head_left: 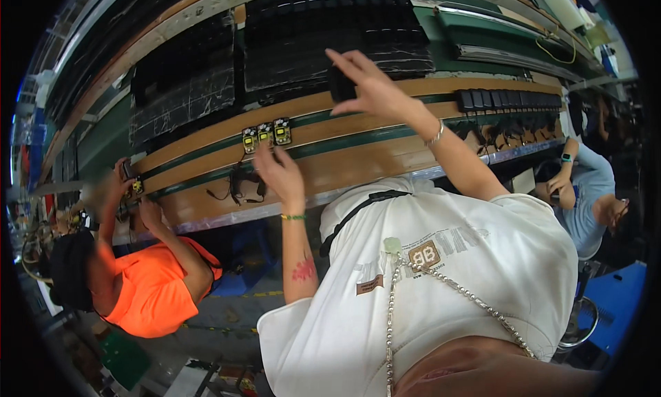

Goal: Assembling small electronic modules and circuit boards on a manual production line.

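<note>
Over the far edge of the bench, my right hand holds a small black plastic case between thumb and fingers. Lower and to the left is my left hand, its fingers apart and their tips at the near edge of a short row of circuit boards. The row has a left board, a middle board and a right board, each with yellow-wrapped parts. Whether my fingertips touch the middle board, I cannot tell. Black cables lie beside my left hand.
Black trays packed with dark cases stand along the far side. A row of black adapters with hanging cords sits at right. A person in orange works at left with a board; another in light blue sits at right.
</note>
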The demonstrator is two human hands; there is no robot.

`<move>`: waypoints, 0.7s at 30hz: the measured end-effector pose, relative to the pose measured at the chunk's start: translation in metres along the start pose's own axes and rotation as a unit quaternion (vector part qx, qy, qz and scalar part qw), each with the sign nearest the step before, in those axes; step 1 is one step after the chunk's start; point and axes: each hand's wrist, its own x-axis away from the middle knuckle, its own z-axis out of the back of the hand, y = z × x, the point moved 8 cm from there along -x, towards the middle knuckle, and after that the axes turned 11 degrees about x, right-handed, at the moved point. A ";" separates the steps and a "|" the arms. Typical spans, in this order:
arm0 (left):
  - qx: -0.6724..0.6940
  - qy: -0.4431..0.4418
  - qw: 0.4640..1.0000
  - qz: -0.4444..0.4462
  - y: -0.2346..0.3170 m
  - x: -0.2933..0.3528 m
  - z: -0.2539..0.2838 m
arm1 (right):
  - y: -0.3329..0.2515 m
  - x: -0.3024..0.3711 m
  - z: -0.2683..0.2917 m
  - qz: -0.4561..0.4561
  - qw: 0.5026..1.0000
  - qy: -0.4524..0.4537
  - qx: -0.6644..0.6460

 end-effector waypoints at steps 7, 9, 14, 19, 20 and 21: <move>0.736 -0.189 0.484 0.433 0.102 0.047 -0.065 | -0.049 0.039 0.005 0.029 0.992 0.002 -0.123; 0.750 -0.155 0.420 0.487 0.100 0.053 -0.068 | -0.041 0.047 0.010 0.007 0.977 0.049 -0.209; 0.383 -0.205 0.854 0.287 0.076 0.050 -0.039 | -0.036 0.065 0.000 -0.046 0.986 -0.040 -0.155; 0.035 -0.181 0.982 -0.028 0.089 0.052 -0.027 | -0.037 0.083 -0.040 -0.192 0.946 -0.215 -0.151; -0.028 -0.171 0.980 -0.096 0.093 0.057 -0.027 | -0.036 0.088 -0.051 -0.235 0.924 -0.259 -0.157; -0.029 -0.168 0.981 -0.089 0.088 0.059 -0.028 | -0.037 0.087 -0.055 -0.231 0.923 -0.266 -0.157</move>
